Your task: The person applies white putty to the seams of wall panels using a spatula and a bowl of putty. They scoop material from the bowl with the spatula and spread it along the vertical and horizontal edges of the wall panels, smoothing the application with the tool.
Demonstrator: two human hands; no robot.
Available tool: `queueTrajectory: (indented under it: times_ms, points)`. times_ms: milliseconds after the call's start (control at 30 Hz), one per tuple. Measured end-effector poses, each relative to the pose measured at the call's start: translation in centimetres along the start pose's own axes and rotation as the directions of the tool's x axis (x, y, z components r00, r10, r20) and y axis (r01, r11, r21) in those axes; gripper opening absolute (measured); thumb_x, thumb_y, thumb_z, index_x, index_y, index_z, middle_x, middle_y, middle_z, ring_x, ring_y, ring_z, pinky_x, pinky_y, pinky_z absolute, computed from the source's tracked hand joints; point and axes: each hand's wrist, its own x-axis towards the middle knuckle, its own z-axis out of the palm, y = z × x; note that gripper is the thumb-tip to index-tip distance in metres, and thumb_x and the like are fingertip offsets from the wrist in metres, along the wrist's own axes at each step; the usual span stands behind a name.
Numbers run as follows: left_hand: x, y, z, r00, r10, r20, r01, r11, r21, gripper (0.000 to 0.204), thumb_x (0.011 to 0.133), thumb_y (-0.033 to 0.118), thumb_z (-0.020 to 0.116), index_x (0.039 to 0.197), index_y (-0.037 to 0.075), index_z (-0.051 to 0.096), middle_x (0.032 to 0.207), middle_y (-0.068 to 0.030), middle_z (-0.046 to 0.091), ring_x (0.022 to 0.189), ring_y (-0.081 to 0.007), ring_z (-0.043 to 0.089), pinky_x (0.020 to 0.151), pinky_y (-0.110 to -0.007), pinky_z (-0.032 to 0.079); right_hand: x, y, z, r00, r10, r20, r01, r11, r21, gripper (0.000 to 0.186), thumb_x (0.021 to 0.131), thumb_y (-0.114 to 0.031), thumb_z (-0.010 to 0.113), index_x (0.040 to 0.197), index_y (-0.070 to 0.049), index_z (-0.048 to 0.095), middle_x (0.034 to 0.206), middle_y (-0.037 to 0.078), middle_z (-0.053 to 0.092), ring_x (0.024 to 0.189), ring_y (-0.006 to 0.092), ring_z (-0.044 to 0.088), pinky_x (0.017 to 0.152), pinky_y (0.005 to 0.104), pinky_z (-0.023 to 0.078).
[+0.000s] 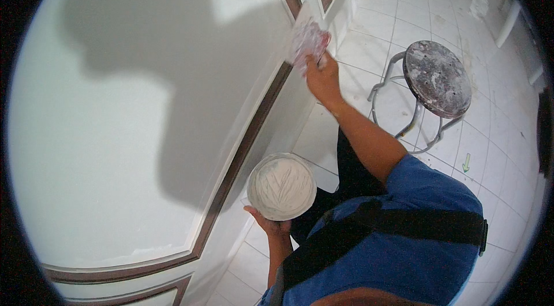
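My right hand (322, 79) grips a flat spreader (306, 41) with a pale-smeared blade and some red at the grip, held against the brown-edged moulding (257, 118) on the white wall panel (109, 144), high along its right edge. My left hand (268, 220) holds a round bowl (281, 186) of off-white paste from below, beside the lower part of the moulding. The paste's top has ridged marks.
A round stool (437, 78) with bent metal legs and a white-spattered dark seat stands on the white tiled floor (485, 202) to my right. White legs of some furniture (508, 23) show at the upper right. The wall runs diagonally along my left.
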Motion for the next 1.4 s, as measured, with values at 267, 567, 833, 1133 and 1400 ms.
queueTrajectory:
  times_ms: [267, 567, 833, 1133, 1400]
  points:
    - [0.1, -0.4, 0.7, 0.999, 0.035, 0.016, -0.036, 0.998, 0.047, 0.088, 0.089, 0.074, 0.027, 0.147, 0.008, 0.028, 0.148, -0.0171, 0.035, 0.133, -0.0360, 0.039, 0.110, -0.053, 0.035, 5.2, 2.2, 0.5, 0.956, -0.293, -0.030, 0.269, 0.911, -0.312, 0.047, 0.083, -0.007, 0.056, 0.129, 0.001, 0.052, 0.100, 0.031, 0.064, 0.095, 0.0438, 0.063, 0.084, 0.0463, 0.049]
    - [0.0, 0.1, -0.1, 1.000, 0.025, -0.013, -0.025, 1.000, 0.012, 0.088, 0.089, 0.074, 0.025, 0.147, 0.008, 0.027, 0.148, -0.0176, 0.035, 0.134, -0.0363, 0.039, 0.110, -0.053, 0.035, 5.6, 3.4, 1.0, 0.953, -0.298, -0.045, 0.260, 0.888, -0.380, 0.030, 0.086, -0.009, 0.057, 0.111, 0.006, 0.061, 0.086, 0.030, 0.065, 0.081, 0.0439, 0.065, 0.071, 0.0446, 0.051]
    - [0.2, 0.2, -0.3, 0.998, 0.050, -0.046, -0.049, 0.999, 0.020, 0.088, 0.090, 0.074, 0.023, 0.147, 0.008, 0.028, 0.147, -0.0178, 0.036, 0.133, -0.0362, 0.040, 0.110, -0.052, 0.035, 5.8, 3.6, 1.3, 0.958, -0.287, -0.026, 0.252, 0.878, -0.406, 0.025, 0.087, -0.011, 0.057, 0.107, 0.003, 0.064, 0.083, 0.029, 0.065, 0.077, 0.0442, 0.064, 0.068, 0.0445, 0.050]
    - [0.3, 0.4, -0.6, 0.998, 0.063, -0.024, -0.062, 0.997, 0.042, 0.089, 0.088, 0.075, 0.027, 0.147, 0.008, 0.028, 0.147, -0.0180, 0.036, 0.132, -0.0362, 0.041, 0.109, -0.052, 0.036, 5.6, 2.8, 1.4, 0.965, -0.262, -0.005, 0.237, 0.881, -0.409, 0.027, 0.082, -0.010, 0.056, 0.107, 0.000, 0.062, 0.080, 0.029, 0.063, 0.077, 0.0463, 0.063, 0.070, 0.0511, 0.050]
    - [0.3, 0.6, -0.7, 0.997, 0.073, 0.012, -0.074, 0.996, 0.056, 0.091, 0.087, 0.076, 0.028, 0.147, 0.008, 0.026, 0.148, -0.0185, 0.035, 0.133, -0.0362, 0.039, 0.110, -0.053, 0.035, 5.8, 4.1, 2.2, 0.954, -0.301, 0.012, 0.267, 0.825, -0.498, 0.022, 0.086, -0.011, 0.057, 0.102, 0.001, 0.063, 0.075, 0.029, 0.061, 0.072, 0.0465, 0.061, 0.064, 0.0490, 0.049]
